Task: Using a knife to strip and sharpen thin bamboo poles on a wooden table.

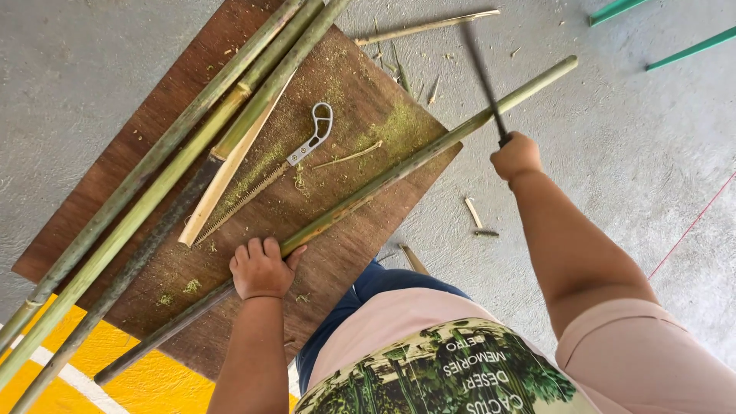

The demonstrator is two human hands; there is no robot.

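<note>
Now the left hand [261,270] fingers clamp the long bamboo pole [429,149], which runs away up-right, under the dark blade [483,77] gripped by the right hand [515,156].

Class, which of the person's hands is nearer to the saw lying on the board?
Left. The left hand grips a bamboo pole just below the saw; the right hand is raised off to its right, holding a blade.

Motion blurs the dark blade [481,77]; bamboo poles [130,207] run off-frame.

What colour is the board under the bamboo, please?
Reddish-brown board, dusted with green shavings; head view.
</note>
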